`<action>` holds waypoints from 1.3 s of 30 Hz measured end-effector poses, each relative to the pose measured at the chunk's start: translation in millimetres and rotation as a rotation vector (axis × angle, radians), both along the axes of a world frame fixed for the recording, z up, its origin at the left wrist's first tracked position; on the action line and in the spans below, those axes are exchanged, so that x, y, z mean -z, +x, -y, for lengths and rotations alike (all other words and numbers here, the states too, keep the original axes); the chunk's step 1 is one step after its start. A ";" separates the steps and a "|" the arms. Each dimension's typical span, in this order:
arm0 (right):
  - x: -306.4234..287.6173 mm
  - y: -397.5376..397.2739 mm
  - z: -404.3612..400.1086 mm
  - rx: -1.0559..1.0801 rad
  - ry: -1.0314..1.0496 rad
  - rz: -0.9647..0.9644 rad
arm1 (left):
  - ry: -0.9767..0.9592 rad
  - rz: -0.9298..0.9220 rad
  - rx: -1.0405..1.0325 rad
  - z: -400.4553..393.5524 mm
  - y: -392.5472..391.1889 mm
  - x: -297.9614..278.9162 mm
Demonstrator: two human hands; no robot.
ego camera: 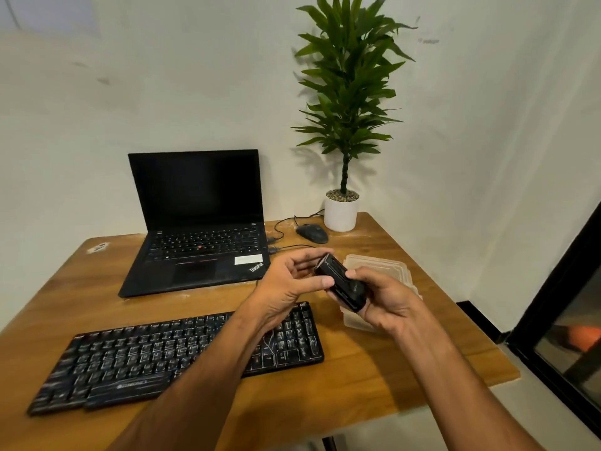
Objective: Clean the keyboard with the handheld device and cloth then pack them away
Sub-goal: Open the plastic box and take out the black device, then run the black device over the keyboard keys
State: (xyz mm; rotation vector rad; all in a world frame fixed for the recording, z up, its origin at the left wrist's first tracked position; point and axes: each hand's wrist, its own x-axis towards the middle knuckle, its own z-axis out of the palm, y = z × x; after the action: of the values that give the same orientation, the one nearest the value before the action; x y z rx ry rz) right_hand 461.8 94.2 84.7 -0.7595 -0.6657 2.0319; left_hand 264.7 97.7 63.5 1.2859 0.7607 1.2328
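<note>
"ThinkPad" on laptop point(208, 255) (palm rest corner)

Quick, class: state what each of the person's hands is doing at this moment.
Left hand: open, fingers loosely curved beside the small black handheld device; contact cannot be told.
Right hand: closed around that device, holding it above the wooden table.
</note>
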 end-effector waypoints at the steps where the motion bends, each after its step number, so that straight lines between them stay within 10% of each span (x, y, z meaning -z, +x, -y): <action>1: 1.0 -4.7 1.7 -0.028 0.008 0.003 | 0.010 -0.008 0.000 1.5 -4.2 -0.1; 25: -10.1 -148.0 28.6 0.076 -0.128 -0.054 | 0.153 -0.168 -0.277 47.7 -137.2 -7.1; 39: 6.3 -264.9 51.4 0.094 0.778 0.906 | 0.054 -0.931 -0.522 141.1 -305.4 42.1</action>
State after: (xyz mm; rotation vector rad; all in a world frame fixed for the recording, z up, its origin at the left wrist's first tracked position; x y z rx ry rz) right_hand 196.8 42.8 78.4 -1.1572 -1.7436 1.0839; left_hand -40.7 -43.4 21.4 1.7827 1.8241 1.0012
